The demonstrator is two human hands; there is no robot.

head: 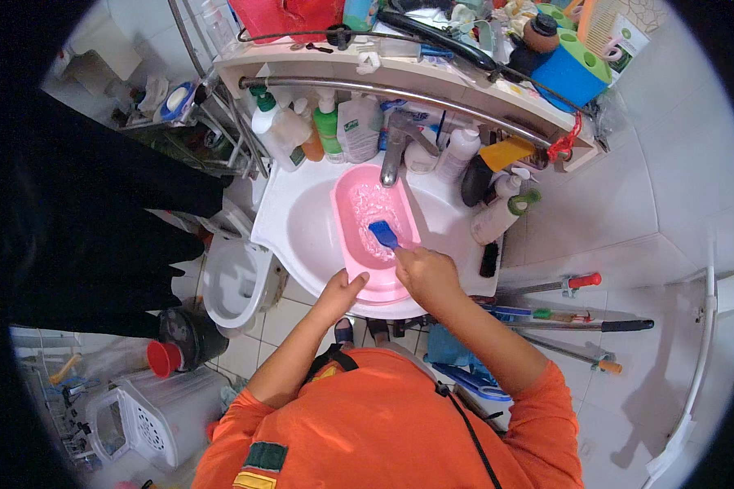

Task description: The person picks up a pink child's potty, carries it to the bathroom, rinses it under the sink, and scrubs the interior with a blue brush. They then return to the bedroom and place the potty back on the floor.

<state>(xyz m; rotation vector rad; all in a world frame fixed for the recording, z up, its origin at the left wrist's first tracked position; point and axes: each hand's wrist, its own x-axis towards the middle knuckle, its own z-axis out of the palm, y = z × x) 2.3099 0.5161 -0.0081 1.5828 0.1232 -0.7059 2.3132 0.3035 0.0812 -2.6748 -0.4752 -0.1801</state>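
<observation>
A pink oblong plastic tub (341, 223) rests across the white washbasin (309, 220), its far end beneath the metal tap (394, 159). Rippling water covers the tub's floor. My left hand (341, 293) grips the near left rim of the tub, thumb on top. In my right hand (428, 275) is a blue brush (383, 234), held by its handle. The brush head points away from me, over the water inside the tub; whether its bristles touch the bottom cannot be told.
Pump bottles (275, 128) and other toiletries crowd the basin's back edge. Above runs a metal rail (391, 91) before a cluttered shelf. A toilet (235, 281) stands left, near dark hanging cloth (98, 214). Long-handled tools (587, 326) lean at right.
</observation>
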